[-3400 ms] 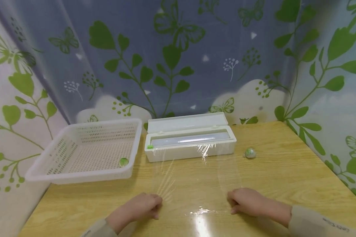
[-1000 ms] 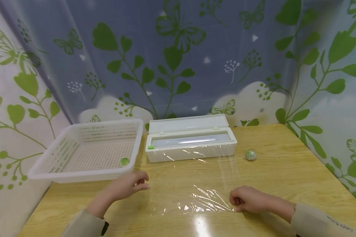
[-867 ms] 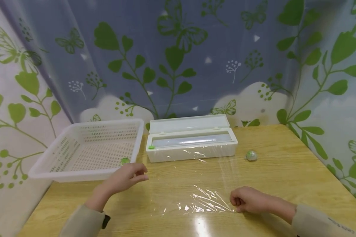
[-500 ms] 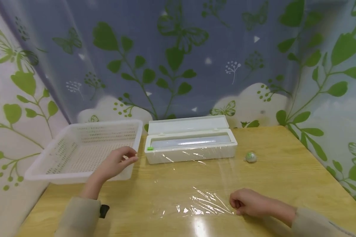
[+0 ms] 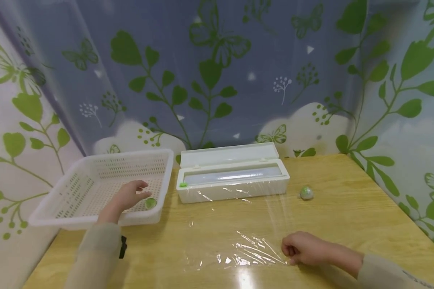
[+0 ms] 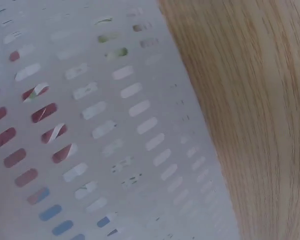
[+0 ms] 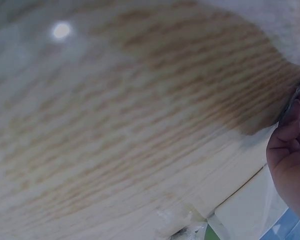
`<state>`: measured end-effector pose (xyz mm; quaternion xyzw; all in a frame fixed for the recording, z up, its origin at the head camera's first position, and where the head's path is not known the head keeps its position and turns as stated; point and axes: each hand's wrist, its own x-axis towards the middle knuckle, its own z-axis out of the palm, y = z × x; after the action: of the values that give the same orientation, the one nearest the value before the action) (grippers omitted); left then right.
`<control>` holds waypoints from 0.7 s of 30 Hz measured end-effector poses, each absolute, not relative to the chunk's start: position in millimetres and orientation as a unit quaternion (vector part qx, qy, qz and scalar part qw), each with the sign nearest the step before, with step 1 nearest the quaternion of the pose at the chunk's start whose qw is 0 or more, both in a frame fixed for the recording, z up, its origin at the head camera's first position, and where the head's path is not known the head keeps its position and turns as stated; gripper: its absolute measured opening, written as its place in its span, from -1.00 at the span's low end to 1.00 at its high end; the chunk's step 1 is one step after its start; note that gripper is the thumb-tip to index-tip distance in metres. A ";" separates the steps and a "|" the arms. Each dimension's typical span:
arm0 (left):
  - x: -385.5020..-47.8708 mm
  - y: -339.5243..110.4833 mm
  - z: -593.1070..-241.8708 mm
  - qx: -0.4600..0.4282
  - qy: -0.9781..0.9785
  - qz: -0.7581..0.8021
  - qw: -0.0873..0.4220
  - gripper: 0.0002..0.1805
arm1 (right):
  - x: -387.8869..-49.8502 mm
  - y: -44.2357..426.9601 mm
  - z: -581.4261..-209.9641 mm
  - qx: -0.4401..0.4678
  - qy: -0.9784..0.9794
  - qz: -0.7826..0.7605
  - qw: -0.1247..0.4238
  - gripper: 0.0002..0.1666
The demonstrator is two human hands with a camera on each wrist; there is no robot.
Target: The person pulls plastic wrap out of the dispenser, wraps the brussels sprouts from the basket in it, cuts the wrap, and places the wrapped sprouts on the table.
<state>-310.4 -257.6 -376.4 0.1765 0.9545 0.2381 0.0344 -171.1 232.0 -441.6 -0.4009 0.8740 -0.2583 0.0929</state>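
- Head view: the left hand (image 5: pixel 128 195) hangs over the white basket (image 5: pixel 141 220), thumb and fingers a little apart, just beside a small green ball (image 5: pixel 150 203) in the basket's near right corner.
- The right hand (image 5: pixel 304 247) pinches the near right corner of a clear plastic film (image 5: pixel 253 249), which stretches over the table from the long white box (image 5: pixel 231 194).
- Left wrist view: the basket's slotted wall fills most of it — red and blue patches show through the slots, colours hidden from the head camera.
- Right wrist view: thumb and finger meet on the film's edge, seen from the side; something crinkled at the bottom is too cut off to name.
- The box's lid (image 5: pixel 229 155) is up, with a roll (image 5: pixel 235 175) inside; a wrapped ball (image 5: pixel 306 193) lies to the right.
- The table (image 5: pixel 365 216) is pale, grained wood, glinting near the front.
- Behind it hangs a blue-and-white curtain (image 5: pixel 260 52) — green leaves and butterflies.
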 end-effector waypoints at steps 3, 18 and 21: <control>-314.2 -257.2 -382.9 0.175 0.959 0.213 0.067 -0.48 | -170.6 234.0 -442.4 -0.404 0.872 -0.261 0.094 -0.71; -320.9 -257.6 -393.3 0.162 0.965 0.156 0.136 -0.48 | -172.0 233.5 -443.3 -0.406 0.872 -0.258 0.088 -0.69; -321.9 -257.2 -393.6 0.172 0.964 0.147 0.138 -0.52 | -171.3 233.6 -442.7 -0.402 0.872 -0.264 0.093 -0.69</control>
<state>-321.9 -257.2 -393.6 0.1719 0.9643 0.1470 0.1375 -171.3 233.6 -442.7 -0.4021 0.8719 -0.2637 0.0927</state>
